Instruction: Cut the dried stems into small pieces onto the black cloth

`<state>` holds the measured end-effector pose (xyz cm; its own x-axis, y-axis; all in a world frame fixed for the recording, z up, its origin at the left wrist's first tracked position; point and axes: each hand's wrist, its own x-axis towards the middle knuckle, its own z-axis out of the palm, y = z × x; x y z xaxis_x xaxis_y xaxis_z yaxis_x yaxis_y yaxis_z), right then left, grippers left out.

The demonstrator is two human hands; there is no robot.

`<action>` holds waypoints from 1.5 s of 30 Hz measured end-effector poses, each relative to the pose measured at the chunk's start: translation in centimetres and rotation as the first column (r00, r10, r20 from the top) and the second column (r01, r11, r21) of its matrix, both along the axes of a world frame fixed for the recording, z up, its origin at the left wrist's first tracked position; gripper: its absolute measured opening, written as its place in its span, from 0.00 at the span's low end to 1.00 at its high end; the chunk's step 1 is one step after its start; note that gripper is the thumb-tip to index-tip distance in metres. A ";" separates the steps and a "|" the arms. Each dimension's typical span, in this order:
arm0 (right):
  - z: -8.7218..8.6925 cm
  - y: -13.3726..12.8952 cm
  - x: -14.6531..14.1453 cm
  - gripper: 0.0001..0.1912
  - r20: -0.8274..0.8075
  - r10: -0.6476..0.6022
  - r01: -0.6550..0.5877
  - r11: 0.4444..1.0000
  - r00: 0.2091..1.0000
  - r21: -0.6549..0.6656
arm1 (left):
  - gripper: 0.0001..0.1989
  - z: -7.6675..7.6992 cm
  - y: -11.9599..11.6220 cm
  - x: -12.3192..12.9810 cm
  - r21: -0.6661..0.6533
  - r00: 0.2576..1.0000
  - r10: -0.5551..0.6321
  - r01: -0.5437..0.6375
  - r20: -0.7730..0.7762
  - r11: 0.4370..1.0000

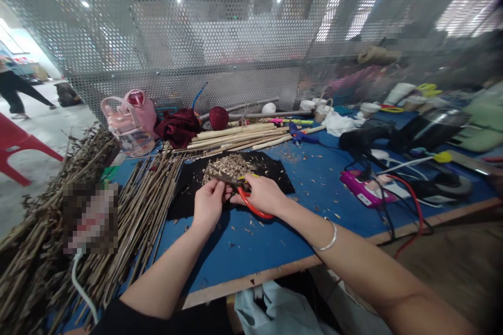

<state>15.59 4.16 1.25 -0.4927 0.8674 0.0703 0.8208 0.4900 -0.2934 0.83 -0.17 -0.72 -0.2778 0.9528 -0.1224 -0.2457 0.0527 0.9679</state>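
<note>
My right hand (261,193) is closed around scissors with red and yellow handles (251,207), their blades pointing left. Close against the blades, my left hand (211,200) is pinched together at the fingertips; what it holds is too small to make out. Both hands are over the near part of a black cloth (183,188) on the blue table. A heap of small pale cut pieces (231,166) lies on the cloth just beyond the blades.
Long dry stalks (147,204) cover the table's left side. Pale sticks (236,137), a dark red yarn ball (219,118) and a blue glue gun (302,135) lie behind the cloth. A purple box (367,188) with cables stands right. A perforated metal screen (220,42) rises behind.
</note>
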 end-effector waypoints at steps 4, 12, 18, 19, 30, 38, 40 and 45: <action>0.0 0.0 0.0 0.28 -0.039 -0.006 0.005 1.000 0.999 -0.015 | 0.15 0.3 -0.1 0.1 -0.017 1.000 0.005 -0.005 0.002 1.000; 0.3 -0.4 -0.1 0.33 -0.079 0.101 -0.088 0.985 0.992 0.146 | 0.16 0.3 -0.3 0.2 -0.018 0.997 0.025 -0.027 -0.071 0.999; 0.3 -0.3 -0.1 0.32 -0.070 0.082 -0.070 0.986 0.994 0.153 | 0.14 0.1 -0.3 0.1 0.025 0.963 0.020 -0.014 -0.269 1.000; 0.1 -0.3 -0.1 0.31 -0.065 0.071 -0.062 0.990 0.995 0.127 | 0.14 0.1 -0.4 0.1 0.028 0.956 0.019 -0.011 -0.294 1.000; -0.7 -0.5 -0.7 0.31 0.000 -0.031 0.031 0.999 1.000 -0.015 | 0.15 -0.2 -0.1 -0.2 0.022 0.967 0.010 -0.004 -0.256 1.000; -0.4 -0.5 -0.7 0.32 0.070 -0.070 0.075 0.994 0.995 -0.075 | 0.13 -0.7 -0.1 -0.6 0.025 0.924 -0.013 0.025 -0.383 0.999; -0.5 -0.5 -0.7 0.33 0.066 -0.066 0.070 0.996 0.996 -0.064 | 0.14 -0.9 0.0 -0.7 0.027 0.912 -0.017 0.031 -0.409 0.999; -0.5 -0.4 -0.4 0.35 0.060 -0.051 0.055 0.997 0.997 -0.058 | 0.14 -0.8 0.2 -0.8 -0.026 0.964 -0.024 0.018 -0.264 1.000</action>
